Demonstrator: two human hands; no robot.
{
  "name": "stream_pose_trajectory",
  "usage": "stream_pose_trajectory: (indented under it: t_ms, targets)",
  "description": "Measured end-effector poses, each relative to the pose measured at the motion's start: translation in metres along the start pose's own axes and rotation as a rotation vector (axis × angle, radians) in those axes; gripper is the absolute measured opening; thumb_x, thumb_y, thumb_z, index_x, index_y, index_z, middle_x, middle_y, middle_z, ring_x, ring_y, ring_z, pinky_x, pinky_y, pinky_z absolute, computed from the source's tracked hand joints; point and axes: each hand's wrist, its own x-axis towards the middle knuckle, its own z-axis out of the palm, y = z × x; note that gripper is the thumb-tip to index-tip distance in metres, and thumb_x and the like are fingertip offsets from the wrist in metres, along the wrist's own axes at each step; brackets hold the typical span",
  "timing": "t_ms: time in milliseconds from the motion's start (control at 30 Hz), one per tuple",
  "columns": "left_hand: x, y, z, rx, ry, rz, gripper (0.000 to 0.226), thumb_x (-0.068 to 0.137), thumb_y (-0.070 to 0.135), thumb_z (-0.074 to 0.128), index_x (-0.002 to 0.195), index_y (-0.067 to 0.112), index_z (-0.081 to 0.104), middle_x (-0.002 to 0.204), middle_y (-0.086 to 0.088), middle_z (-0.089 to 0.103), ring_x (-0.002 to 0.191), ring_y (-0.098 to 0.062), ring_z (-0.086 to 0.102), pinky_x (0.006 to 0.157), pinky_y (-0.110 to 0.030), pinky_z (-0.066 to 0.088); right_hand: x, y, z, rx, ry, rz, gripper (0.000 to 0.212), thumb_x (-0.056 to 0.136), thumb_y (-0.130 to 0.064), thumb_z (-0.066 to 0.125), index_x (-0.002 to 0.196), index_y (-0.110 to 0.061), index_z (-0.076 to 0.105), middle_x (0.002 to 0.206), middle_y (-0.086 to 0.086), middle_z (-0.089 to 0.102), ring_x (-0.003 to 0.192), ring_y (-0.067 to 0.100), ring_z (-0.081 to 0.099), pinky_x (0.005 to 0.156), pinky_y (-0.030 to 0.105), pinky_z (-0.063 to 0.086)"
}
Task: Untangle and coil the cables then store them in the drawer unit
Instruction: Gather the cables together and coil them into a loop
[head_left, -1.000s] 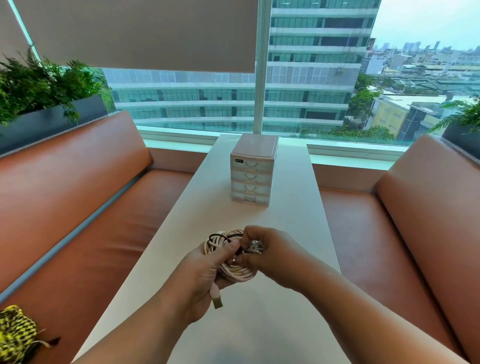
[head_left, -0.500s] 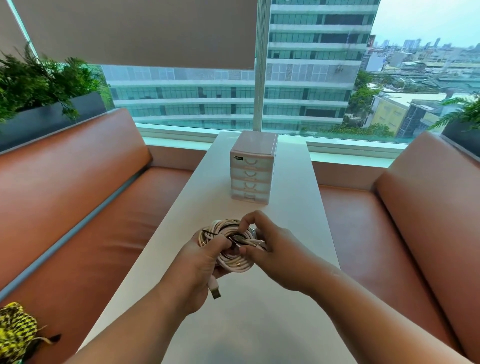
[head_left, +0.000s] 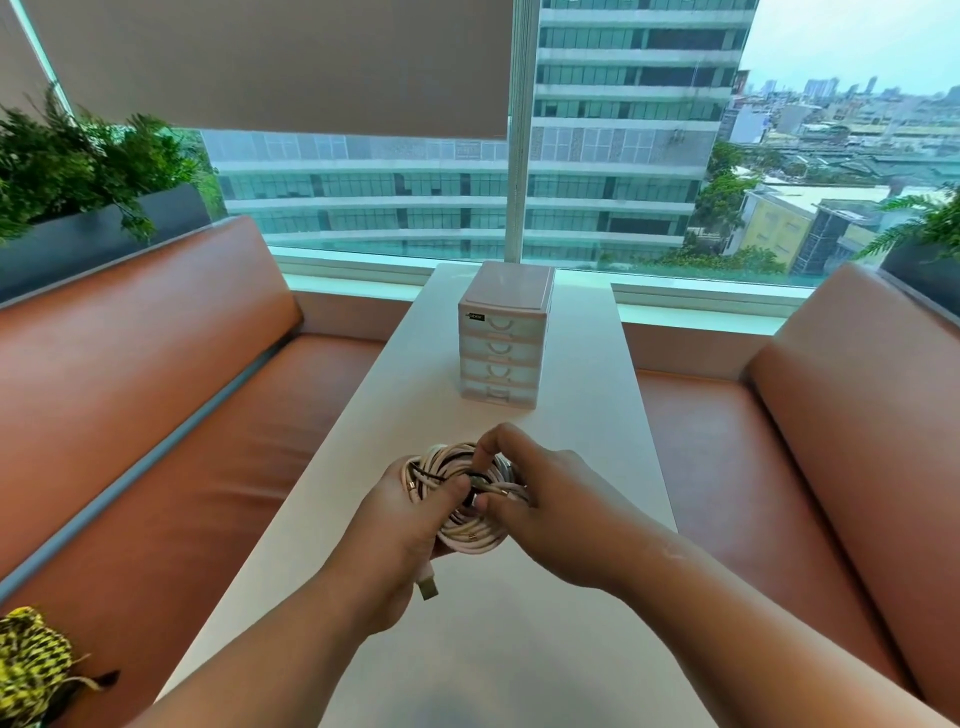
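Beyond coiled cables (head_left: 467, 519), drawer unit (head_left: 503, 343) on table (head_left: 597, 415), apart.

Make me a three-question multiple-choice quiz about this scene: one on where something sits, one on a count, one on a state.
1. Where is the drawer unit?
A. on the white table, beyond the hands
B. on the left bench
C. on the windowsill

2. How many drawer fronts does it show?
A. two
B. four
C. six

3. What state are the drawers in?
A. all shut
B. top one open
C. all removed

Answers: 1 A, it stands mid-table toward the window. 2 B, four stacked fronts are visible. 3 A, every front sits flush while the left hand and right hand hold the cable bundle.
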Motion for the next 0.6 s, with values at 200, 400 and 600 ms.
stream_pose_trajectory:
  t_ms: [200, 400, 600]
  targets:
    - [0.0013, 0.0002, -0.0003, 0.049, 0.012, 0.042, 0.023, 0.089, 0.008, 0.062, 0.111, 0.015, 0.057, 0.099, -0.013, 0.07, 0.086, -0.024, 0.069, 0.06, -0.028, 0.053, -0.0027, -0.0014, 0.0009, 0.011, 0.02, -0.004, 0.019, 0.091, -0.03, 0.056, 0.101, -0.04, 0.044, 0.08, 0.0, 0.064, 0.062, 0.016, 0.054, 0.064, 0.039, 0.05]
    - [0.0025, -0.0006, -0.0012, 0.048, 0.012, 0.066, 0.023, 0.09, 0.012, 0.062, 0.112, 0.012, 0.058, 0.101, -0.012, 0.072, 0.089, -0.024, 0.071, 0.069, -0.032, 0.054, 0.0008, -0.0032, 0.0024, 0.047, 0.105, 0.023, 0.028, 0.086, -0.022, 0.056, 0.099, -0.042, 0.042, 0.084, 0.0, 0.062, 0.065, 0.02, 0.058, 0.06, 0.041, 0.051]
    - [-0.0036, -0.0035, -0.0033, -0.012, -0.041, 0.099, 0.028, 0.087, 0.013, 0.063, 0.113, 0.008, 0.059, 0.098, -0.013, 0.073, 0.084, -0.019, 0.071, 0.061, -0.021, 0.053, 0.0034, 0.0031, -0.0014, 0.361, -0.097, 0.196, 0.048, 0.081, -0.018, 0.062, 0.114, -0.048, 0.041, 0.101, 0.007, 0.065, 0.08, 0.026, 0.064, 0.073, 0.044, 0.056]
